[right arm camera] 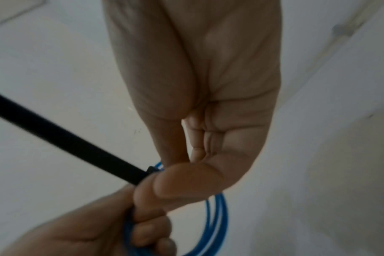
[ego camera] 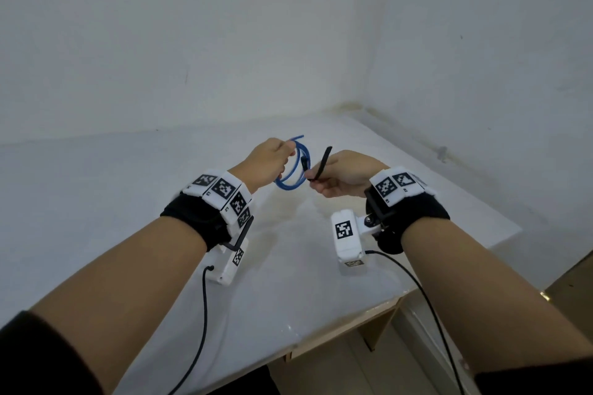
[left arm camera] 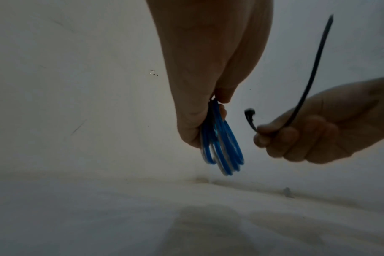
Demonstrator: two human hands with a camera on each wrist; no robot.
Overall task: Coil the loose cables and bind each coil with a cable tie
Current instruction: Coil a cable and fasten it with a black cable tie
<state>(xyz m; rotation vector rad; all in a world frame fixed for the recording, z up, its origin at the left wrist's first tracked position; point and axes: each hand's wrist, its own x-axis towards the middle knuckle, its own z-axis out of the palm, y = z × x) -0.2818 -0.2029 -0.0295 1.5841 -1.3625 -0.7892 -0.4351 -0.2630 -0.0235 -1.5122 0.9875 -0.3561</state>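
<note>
A blue cable (ego camera: pixel 290 175) wound into a small coil hangs in the air above the table, pinched at its top by my left hand (ego camera: pixel 272 163). The loops dangle below the fingers in the left wrist view, blue coil (left arm camera: pixel 221 147). My right hand (ego camera: pixel 337 178) grips a black cable tie (ego camera: pixel 322 163) just right of the coil. The tie bends into a hook, its head (left arm camera: pixel 249 111) curling toward the coil, its tail (left arm camera: pixel 314 65) pointing up. In the right wrist view the tie (right arm camera: pixel 66 140) runs to the fingers, with the coil (right arm camera: pixel 217 225) behind them.
A white table (ego camera: pixel 288 282) stands in a room corner, white walls behind and to the right. Its front edge (ego camera: pixel 353 327) drops to a tan floor at lower right. A small grey peg (ego camera: pixel 442 152) sticks out of the right wall. Black wrist-camera leads hang below both forearms.
</note>
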